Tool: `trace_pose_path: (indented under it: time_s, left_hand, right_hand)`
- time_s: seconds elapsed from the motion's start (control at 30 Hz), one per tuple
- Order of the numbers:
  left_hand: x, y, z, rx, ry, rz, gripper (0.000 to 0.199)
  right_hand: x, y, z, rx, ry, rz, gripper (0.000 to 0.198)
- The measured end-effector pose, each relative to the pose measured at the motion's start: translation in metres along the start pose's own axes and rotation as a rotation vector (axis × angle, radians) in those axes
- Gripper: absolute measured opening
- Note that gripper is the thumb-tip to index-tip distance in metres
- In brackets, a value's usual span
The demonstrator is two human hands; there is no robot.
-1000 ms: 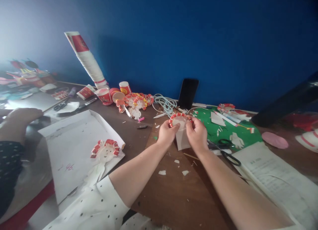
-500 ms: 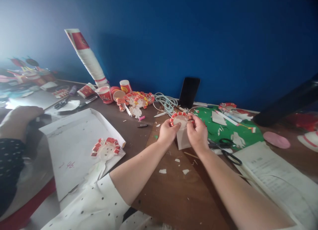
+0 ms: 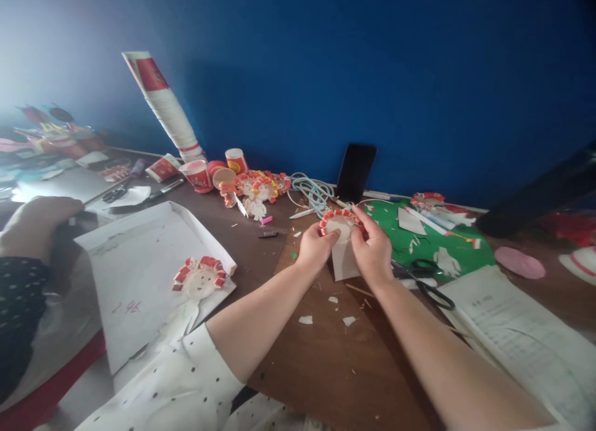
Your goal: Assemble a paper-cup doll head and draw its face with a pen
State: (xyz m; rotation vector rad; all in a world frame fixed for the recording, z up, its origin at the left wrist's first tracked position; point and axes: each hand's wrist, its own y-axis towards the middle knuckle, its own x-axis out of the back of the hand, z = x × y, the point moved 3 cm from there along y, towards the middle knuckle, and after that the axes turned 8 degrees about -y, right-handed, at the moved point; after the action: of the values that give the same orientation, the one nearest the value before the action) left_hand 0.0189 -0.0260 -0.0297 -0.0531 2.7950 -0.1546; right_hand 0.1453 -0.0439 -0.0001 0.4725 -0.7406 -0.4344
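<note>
Between both hands is a round paper cutout with a ring of red and white curled strips along its upper edge. My left hand pinches its left side, thumb across the front. On its right side rests my right hand, with the thumb pressed to the cutout and the index finger raised along the curls. A pale paper piece hangs or lies just below; I cannot tell whether it is joined on. A similar paper doll with a drawn face lies on the white envelope to the left.
Scissors and a green sheet lie right of my hands, near printed pages. A phone leans on the wall beside a coiled cable. Stacked paper cups tilt at the back left. Another person's hand is far left.
My right index finger has lifted and straightened a little along the curled edge. My left hand keeps its pinch, and the cutout stays in nearly the same place.
</note>
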Motion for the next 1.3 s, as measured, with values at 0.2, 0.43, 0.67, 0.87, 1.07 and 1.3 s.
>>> trace_pose_path:
  time_s: [0.2, 0.43, 0.67, 0.87, 1.07, 1.3]
  left_hand:
    - [-0.0007, 0.002, 0.0042, 0.005, -0.046, 0.017, 0.021]
    - [-0.0008, 0.0024, 0.0065, 0.014, -0.075, 0.023, 0.021]
    - [-0.0003, 0.0029, 0.0079, 0.013, -0.057, 0.018, 0.019]
    - [-0.0004, 0.0026, 0.0073, 0.026, -0.069, 0.009, 0.019]
    - [-0.0016, 0.0011, 0.0042, 0.045, -0.043, 0.024, 0.018]
    - [-0.0029, 0.0001, 0.0031, 0.055, -0.052, 0.039, 0.017]
  right_hand:
    - [-0.0005, -0.0003, -0.0017, 0.0, -0.023, 0.021, 0.041]
    - [0.0003, -0.0016, -0.0007, -0.003, -0.029, 0.022, 0.038]
    - [0.0034, -0.0015, 0.0019, -0.027, 0.001, 0.007, 0.037]
    - [0.0032, -0.0015, 0.0007, -0.044, -0.004, 0.02, 0.04]
    - [0.0022, 0.001, -0.0034, -0.075, -0.03, 0.045, 0.039]
    - [0.0025, 0.0023, -0.0041, -0.082, -0.001, 0.02, 0.043]
